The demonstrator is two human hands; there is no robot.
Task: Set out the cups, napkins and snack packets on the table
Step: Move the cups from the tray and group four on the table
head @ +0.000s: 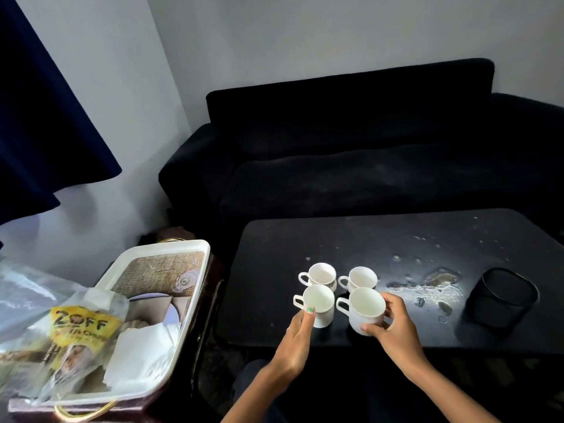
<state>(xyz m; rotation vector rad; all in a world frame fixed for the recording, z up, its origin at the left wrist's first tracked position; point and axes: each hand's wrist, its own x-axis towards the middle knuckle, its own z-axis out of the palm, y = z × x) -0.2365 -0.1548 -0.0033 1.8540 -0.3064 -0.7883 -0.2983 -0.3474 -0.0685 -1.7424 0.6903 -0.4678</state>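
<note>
Both my forearms reach forward and up from the bottom edge, bare to the elbow. My left hand (pixel 297 337) stretches out, its fingertip pressed against a cup (pixel 317 303). My right hand (pixel 393 328) curls around another cup (pixel 366 309), thumb at the near side, fingers wrapped behind.

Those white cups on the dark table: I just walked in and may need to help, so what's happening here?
A person is arranging four white handled ceramic cups in a cluster on the black table. The right hand grips the near-right cup; the left hand touches the near-left cup. The folded white napkins and yellow-labelled snack packets lie in the white plastic tray to the left.
</note>
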